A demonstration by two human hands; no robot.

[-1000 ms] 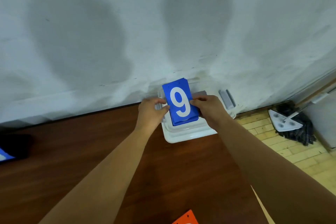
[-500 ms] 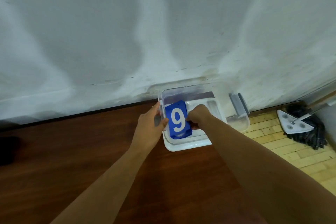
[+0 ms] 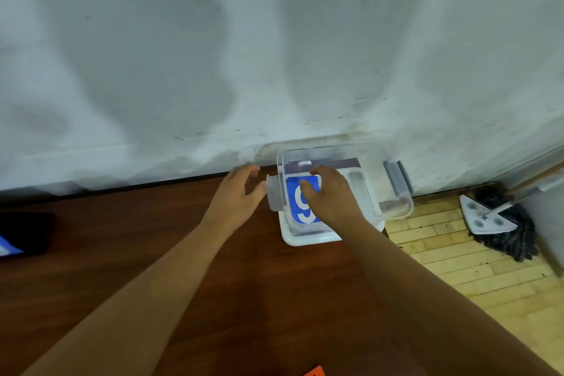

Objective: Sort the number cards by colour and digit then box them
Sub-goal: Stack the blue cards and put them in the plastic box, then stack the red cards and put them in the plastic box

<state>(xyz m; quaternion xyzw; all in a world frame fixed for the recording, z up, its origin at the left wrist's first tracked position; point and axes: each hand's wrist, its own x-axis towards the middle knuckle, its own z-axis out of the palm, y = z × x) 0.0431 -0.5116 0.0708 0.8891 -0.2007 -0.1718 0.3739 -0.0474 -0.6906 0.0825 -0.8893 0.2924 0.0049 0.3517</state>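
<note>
A stack of blue number cards [image 3: 295, 203] with a white 9 on top lies in the left half of a clear plastic box [image 3: 370, 159] at the table's far edge by the wall. My right hand [image 3: 331, 197] is inside the box, its fingers resting on top of the stack and hiding the card's right side. My left hand [image 3: 239, 195] is outside the box, fingers loosely spread, holding nothing, its fingertips beside the box's left clasp [image 3: 273, 195]. The box stands on a white lid [image 3: 305, 239].
An orange card corner [image 3: 314, 372] shows at the bottom edge. A dark object [image 3: 29, 230] with a blue card [image 3: 7, 249] lies at the far left. The brown table [image 3: 152, 238] ends just right of the box; a mop [image 3: 500, 223] lies on the floor beyond.
Both hands lowered the blue stack from above the box down into it. My left hand has since let go and moved out to the box's left side.
</note>
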